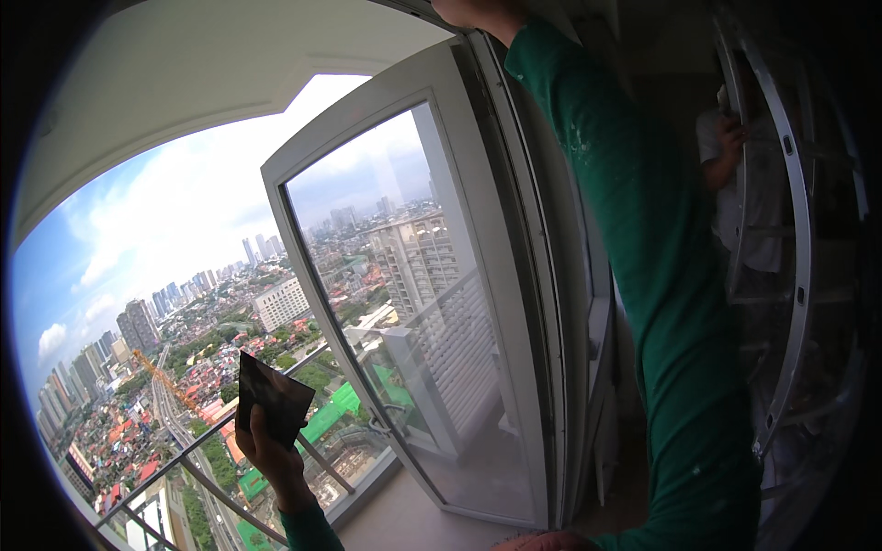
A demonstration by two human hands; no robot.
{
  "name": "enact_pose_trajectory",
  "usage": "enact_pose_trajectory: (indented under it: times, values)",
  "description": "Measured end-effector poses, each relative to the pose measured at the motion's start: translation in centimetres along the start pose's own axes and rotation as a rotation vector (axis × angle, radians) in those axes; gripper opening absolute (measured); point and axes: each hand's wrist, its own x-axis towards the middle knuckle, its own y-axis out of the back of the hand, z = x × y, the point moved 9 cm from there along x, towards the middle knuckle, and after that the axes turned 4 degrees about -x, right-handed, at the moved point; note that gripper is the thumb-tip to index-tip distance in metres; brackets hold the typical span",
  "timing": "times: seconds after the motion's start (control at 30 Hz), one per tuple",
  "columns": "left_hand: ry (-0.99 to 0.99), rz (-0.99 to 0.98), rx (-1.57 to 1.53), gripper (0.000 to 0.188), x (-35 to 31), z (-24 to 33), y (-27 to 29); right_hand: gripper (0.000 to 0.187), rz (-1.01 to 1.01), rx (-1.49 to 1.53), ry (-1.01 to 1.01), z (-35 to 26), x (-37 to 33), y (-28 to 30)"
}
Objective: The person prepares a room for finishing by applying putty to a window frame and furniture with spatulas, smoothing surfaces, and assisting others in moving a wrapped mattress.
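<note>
Fingers of the left hand (266, 450) clamp a dark flat square (272, 397) at lower left; the right hand (473, 11), top centre beside the door frame (514, 184), hides its fingers.

Head view, single wide fisheye: sitting at the person's head, facing outward and slightly down through an open glass door (413, 303) toward a balcony railing (211, 487) and a distant city far below. Door frame standing close; straight edges bending toward the rim. Own sleeves entering from the lower edge.
</note>
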Motion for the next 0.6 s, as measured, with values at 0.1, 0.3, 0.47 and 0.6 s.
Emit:
enact_pose_trajectory:
  times: [0.1, 0.3, 0.47, 0.6]
  values:
    - [-0.015, -0.013, -0.002, 0.034, -0.4, 0.5, -0.8, 0.037, -0.028, 0.058, 0.06, -0.8, -1.4, 0.6]
    - [-0.067, -0.018, 0.042, 0.033, -1.1, 2.6, -0.8, 0.033, 0.006, -0.062, -0.035, 4.0, -1.3, 2.0]
    - [-0.06, -0.01, 0.095, 0.037, -1.9, 3.8, -0.1, 0.027, -0.107, -0.157, 0.048, 4.8, 0.9, -0.7]
    - [-0.065, 0.079, 0.139, 0.039, -2.1, 4.2, 1.8, 0.028, -0.129, -0.263, 0.076, 5.2, 1.7, -2.9]
